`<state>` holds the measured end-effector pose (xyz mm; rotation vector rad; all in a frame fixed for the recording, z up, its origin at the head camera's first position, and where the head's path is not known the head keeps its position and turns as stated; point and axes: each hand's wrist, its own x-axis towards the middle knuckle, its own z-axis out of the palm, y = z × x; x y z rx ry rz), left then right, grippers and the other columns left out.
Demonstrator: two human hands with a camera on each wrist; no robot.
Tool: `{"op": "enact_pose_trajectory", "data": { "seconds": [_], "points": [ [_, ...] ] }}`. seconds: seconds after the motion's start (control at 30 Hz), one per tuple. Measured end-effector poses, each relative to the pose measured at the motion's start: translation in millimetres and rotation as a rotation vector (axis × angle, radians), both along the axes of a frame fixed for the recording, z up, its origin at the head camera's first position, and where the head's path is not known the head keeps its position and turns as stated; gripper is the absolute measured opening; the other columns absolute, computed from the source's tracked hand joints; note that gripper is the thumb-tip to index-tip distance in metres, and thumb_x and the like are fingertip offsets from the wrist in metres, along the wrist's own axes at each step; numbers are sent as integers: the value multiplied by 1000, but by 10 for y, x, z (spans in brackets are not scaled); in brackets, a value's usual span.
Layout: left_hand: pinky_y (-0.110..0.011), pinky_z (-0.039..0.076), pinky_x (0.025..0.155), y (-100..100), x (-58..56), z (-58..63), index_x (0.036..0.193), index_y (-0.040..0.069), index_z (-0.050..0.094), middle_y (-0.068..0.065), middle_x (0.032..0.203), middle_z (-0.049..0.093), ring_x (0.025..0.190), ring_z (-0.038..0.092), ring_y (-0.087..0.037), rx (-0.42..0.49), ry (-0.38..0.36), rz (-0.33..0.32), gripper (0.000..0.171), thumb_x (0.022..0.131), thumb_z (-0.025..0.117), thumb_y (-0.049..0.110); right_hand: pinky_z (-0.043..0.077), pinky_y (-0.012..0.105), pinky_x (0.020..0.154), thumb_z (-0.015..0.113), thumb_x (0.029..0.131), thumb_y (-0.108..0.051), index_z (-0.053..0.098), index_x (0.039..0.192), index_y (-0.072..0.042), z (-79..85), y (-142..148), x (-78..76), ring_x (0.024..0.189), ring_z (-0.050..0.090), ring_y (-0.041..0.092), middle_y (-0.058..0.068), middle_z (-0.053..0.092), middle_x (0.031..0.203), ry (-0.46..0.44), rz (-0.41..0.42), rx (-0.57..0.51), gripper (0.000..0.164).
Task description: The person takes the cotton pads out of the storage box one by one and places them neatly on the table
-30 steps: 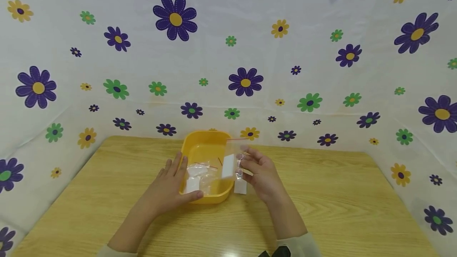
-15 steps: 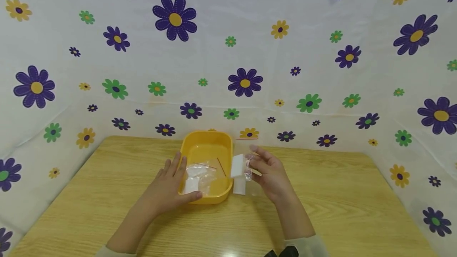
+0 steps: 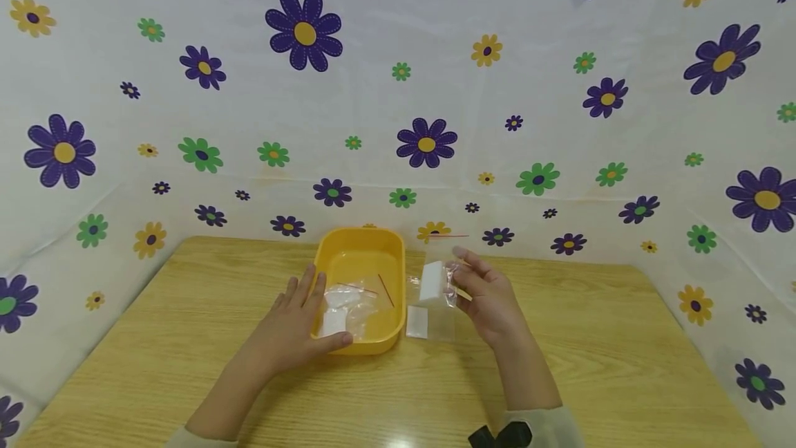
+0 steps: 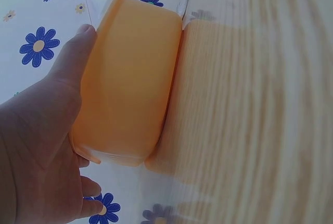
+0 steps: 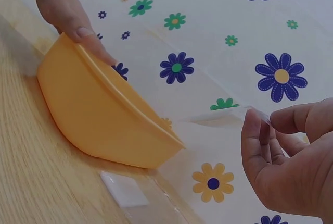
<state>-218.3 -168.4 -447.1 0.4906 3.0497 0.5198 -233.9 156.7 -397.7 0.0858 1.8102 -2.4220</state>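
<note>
A yellow plastic basin (image 3: pixel 365 348) stands on the table. My left hand (image 3: pixel 281 337) rests at its left side, fingers fairly straight along the rim and thumb over the near corner. The left wrist view shows that thumb (image 4: pixel 78 44) at the rim. My right hand (image 3: pixel 495 304) pinches a clear zip bag with a white piece (image 3: pixel 432 282) inside, held up right of the basin; its fingertips meet on thin film in the right wrist view. Beneath it, another clear bag with a white piece (image 3: pixel 417 322) lies flat beside the basin.
Several clear bags with white contents (image 3: pixel 336 321) lie in the basin's near part, and a red strip (image 3: pixel 385 290) shows at its right. The wooden table (image 3: pixel 597 337) ends at a flowered cloth backdrop (image 3: pixel 367 102). A dark device (image 3: pixel 500 434) sits at my right wrist.
My right hand has moved right, carrying its bag from above the basin's right edge to beyond it. The bag on the table is now more visible. My left hand stays put.
</note>
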Motion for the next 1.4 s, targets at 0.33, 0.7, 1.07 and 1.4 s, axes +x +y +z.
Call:
{"op": "enact_pose_trajectory", "data": {
  "seconds": [0.33, 0.7, 1.07, 1.4],
  "points": [
    [-64, 17, 118, -9, 7, 9, 160, 4, 14, -18, 167, -2, 149, 8, -51, 7, 8, -1, 117, 81, 52, 82, 55, 30, 85, 54, 101, -5, 50, 144, -8, -18, 59, -29, 104, 59, 17, 1, 63, 118, -16, -20, -3, 44],
    [-64, 17, 118, -17, -7, 11, 160, 5, 14, -17, 167, -3, 150, 7, -50, 5, 5, -5, 118, 81, 51, 84, 55, 27, 86, 55, 101, -7, 53, 142, -13, -17, 155, -59, 103, 60, 15, -2, 66, 116, -48, -65, -24, 42],
    [-63, 17, 118, -1, -13, -5, 160, 6, 14, -17, 168, -2, 150, 7, -50, 1, -5, 5, 117, 80, 52, 83, 53, 25, 82, 53, 102, -6, 49, 145, -11, -32, 253, -63, 97, 60, 11, -6, 68, 108, -57, -72, -43, 43],
    [-64, 17, 118, 10, 6, 28, 160, 6, 15, -17, 167, -3, 150, 7, -50, 11, -10, 3, 116, 81, 53, 82, 53, 25, 81, 54, 101, -5, 53, 141, -9, -72, 295, -83, 98, 59, 12, -6, 68, 107, -82, -97, -75, 41]
  ]
}}
